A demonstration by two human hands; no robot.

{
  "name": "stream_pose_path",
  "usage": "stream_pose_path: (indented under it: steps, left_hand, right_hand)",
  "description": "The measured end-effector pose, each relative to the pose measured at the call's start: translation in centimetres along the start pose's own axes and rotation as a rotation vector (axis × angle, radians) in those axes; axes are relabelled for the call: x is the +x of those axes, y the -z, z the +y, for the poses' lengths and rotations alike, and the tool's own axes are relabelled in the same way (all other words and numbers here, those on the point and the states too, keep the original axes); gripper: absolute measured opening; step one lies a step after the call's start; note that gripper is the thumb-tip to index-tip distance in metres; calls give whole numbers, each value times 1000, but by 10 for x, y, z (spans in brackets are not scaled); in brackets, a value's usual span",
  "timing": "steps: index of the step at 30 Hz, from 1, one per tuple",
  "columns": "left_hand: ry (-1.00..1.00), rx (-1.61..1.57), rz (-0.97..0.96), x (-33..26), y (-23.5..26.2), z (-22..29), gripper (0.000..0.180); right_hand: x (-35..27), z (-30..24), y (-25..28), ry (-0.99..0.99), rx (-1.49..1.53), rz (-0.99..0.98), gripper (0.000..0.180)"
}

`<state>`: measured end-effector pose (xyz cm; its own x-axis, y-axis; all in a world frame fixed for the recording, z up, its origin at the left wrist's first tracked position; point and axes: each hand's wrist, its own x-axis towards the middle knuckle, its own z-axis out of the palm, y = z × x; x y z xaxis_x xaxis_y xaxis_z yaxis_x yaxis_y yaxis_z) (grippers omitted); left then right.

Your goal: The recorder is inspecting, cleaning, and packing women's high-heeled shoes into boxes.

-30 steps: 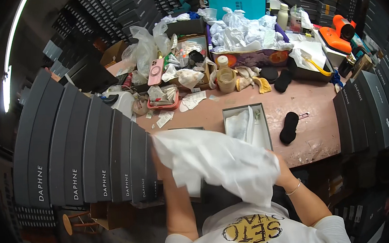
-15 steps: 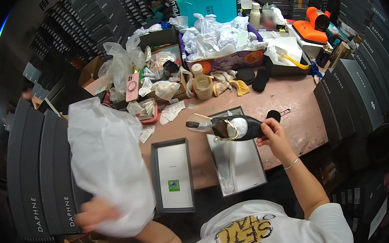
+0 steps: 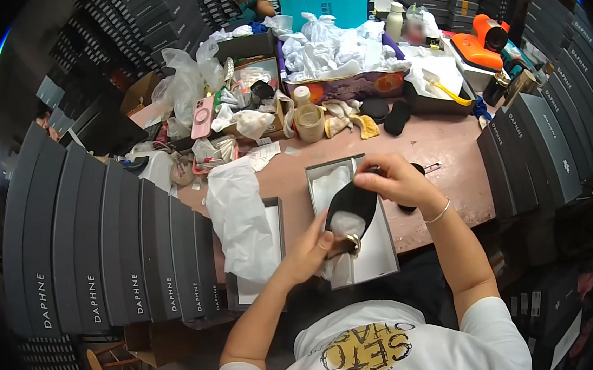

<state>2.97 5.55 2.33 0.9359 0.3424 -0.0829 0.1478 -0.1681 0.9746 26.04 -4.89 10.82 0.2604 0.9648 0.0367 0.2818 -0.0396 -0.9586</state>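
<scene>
Shoe (image 3: 355, 205) seemingly part-hidden by fingers (image 3: 324, 241).

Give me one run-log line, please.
left hand: holds black shoe, buckle end; right hand: holds its toe; beneath: open grey box; beside: white sheet partly covering second grey box

One black shoe (image 3: 353, 201), one pink phone (image 3: 202, 118), one teal panel (image 3: 324, 8).

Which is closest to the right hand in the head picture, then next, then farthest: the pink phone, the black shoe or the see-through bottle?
From the right hand:
1. Black shoe: right at its fingers.
2. See-through bottle: ahead, to its left.
3. Pink phone: farther left, past the bottle.
</scene>
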Motion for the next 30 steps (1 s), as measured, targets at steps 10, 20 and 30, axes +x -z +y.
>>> stream_pose_path:
  steps: [10, 20, 30]
  left_hand:
    - [366, -1093, -37, -52, -69, 8, 63]
    - [291, -1110, 116, -42, -54, -2, 70]
    - [257, -1045, 215, -36, -33, -24, 62]
  right_hand:
    - [2, 40, -51, 66, -139, -11, 29]
    - [-52, 30, -100, 381, -670, 64, 48]
    - [-73, 96, -60, -22, -893, 21, 30]
